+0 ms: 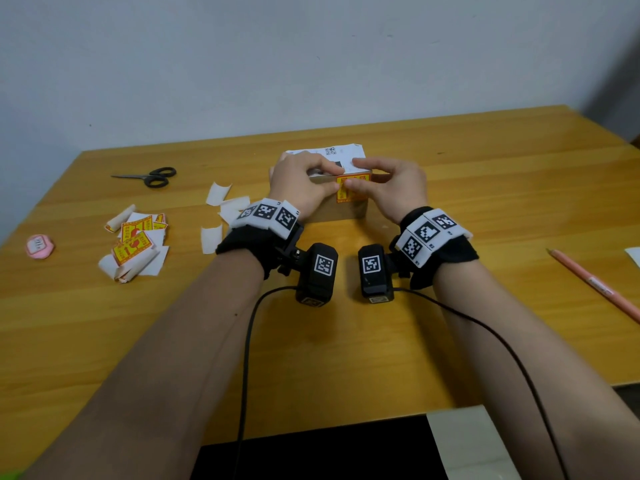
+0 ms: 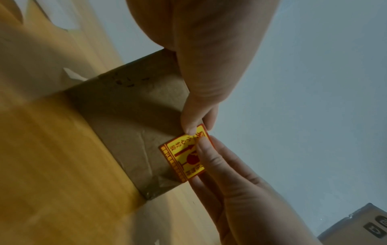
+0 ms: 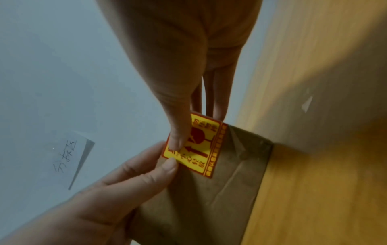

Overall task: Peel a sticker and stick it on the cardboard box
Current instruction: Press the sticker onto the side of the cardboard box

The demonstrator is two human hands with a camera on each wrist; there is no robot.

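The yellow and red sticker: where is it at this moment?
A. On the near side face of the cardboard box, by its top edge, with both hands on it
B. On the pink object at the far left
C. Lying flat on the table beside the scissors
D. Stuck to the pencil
A: the sticker sits on the cardboard box front face, with left hand and right hand thumbs on it.

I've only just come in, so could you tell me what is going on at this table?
A person is sticking a yellow and red sticker onto the near side of a cardboard box. The left hand and right hand both hold it with thumbs on its face. Spare stickers and peeled backing papers lie to the left.
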